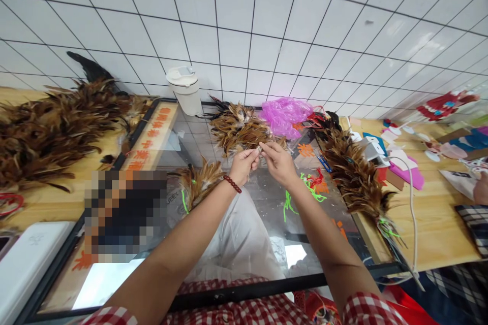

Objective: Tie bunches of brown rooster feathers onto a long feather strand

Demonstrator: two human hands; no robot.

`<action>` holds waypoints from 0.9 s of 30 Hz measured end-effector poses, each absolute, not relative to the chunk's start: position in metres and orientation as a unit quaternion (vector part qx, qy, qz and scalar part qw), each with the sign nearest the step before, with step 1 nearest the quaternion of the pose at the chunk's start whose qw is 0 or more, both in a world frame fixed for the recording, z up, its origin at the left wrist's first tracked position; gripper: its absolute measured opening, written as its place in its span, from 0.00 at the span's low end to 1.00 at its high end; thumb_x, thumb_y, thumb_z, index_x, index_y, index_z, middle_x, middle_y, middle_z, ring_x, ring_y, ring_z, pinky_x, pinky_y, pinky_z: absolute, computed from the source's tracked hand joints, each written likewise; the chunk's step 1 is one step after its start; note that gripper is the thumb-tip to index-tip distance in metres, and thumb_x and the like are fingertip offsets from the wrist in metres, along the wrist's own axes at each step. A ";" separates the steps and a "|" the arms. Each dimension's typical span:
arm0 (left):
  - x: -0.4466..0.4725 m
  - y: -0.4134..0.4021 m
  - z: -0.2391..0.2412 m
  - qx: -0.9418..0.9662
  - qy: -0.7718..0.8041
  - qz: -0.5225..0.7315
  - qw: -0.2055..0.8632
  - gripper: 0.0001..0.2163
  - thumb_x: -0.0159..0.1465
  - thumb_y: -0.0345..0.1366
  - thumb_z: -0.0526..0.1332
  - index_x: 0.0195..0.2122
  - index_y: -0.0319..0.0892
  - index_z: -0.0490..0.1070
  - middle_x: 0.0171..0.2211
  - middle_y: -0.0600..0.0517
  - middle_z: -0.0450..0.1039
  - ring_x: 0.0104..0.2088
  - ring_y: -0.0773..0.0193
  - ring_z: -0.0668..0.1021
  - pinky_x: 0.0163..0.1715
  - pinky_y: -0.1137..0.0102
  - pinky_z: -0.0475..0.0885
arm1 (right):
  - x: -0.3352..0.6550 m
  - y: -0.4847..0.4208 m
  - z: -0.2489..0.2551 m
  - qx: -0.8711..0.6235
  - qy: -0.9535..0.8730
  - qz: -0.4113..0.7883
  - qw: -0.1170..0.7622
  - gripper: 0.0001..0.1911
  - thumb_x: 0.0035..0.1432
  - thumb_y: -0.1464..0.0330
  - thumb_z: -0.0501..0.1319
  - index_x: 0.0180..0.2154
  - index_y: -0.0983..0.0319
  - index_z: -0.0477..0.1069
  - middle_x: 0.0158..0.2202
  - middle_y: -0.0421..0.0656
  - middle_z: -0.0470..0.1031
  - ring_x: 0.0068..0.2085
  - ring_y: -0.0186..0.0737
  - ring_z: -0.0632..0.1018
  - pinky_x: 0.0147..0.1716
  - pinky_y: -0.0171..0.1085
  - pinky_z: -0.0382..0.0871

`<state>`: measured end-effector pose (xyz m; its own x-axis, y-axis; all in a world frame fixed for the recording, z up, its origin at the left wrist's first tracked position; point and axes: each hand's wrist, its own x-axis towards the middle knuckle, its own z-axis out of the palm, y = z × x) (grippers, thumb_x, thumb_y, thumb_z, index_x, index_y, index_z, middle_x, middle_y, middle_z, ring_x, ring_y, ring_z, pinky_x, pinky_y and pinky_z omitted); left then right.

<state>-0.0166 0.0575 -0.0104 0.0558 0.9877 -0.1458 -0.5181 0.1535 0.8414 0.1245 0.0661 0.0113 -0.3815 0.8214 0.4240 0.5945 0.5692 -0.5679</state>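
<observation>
My left hand [244, 163], with a red bead bracelet [232, 184] at the wrist, meets my right hand [277, 161] above the glass tabletop. Both are closed, fingertips pinched together around something small and pale that I cannot make out. Just behind my fingers lies a pile of brown feathers [242, 129]. A smaller feather bunch [200, 183] with a green strand rests left of my left wrist. Bright green cords [290, 205] and a red cord [316, 177] lie to the right, close to my right forearm.
A white lidded cup [186, 94] and a pink plastic bag [285, 116] stand by the tiled wall. Long feather bundles lie left [49, 132] and right [351, 172]. A white cable [414, 218] crosses the right side. Another person's plaid sleeve [473, 221] shows at far right.
</observation>
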 end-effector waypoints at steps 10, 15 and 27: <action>-0.017 0.059 -0.010 0.287 0.389 0.573 0.662 0.17 0.46 0.44 0.73 0.24 0.35 0.70 0.17 0.57 0.63 0.15 0.79 0.62 0.14 0.79 0.54 | 0.123 0.067 0.007 -0.434 -0.814 0.157 0.352 0.23 0.65 0.66 0.49 0.61 0.57 0.62 0.54 0.49 0.70 0.55 0.43 0.71 0.56 0.45 0.66; -0.016 0.057 -0.008 0.296 0.380 0.568 0.668 0.16 0.47 0.43 0.72 0.23 0.35 0.70 0.17 0.57 0.63 0.15 0.78 0.62 0.14 0.78 0.55 | 0.125 0.067 0.008 -0.390 -0.823 0.181 0.372 0.21 0.66 0.65 0.50 0.57 0.55 0.67 0.55 0.47 0.69 0.57 0.41 0.69 0.58 0.44 0.64; -0.017 0.055 -0.010 0.328 0.349 0.553 0.682 0.17 0.46 0.44 0.73 0.23 0.36 0.70 0.17 0.57 0.63 0.16 0.78 0.62 0.15 0.78 0.53 | 0.123 0.073 0.012 -0.383 -0.728 0.349 0.449 0.17 0.60 0.55 0.58 0.41 0.56 0.78 0.45 0.46 0.76 0.51 0.42 0.74 0.55 0.45 0.65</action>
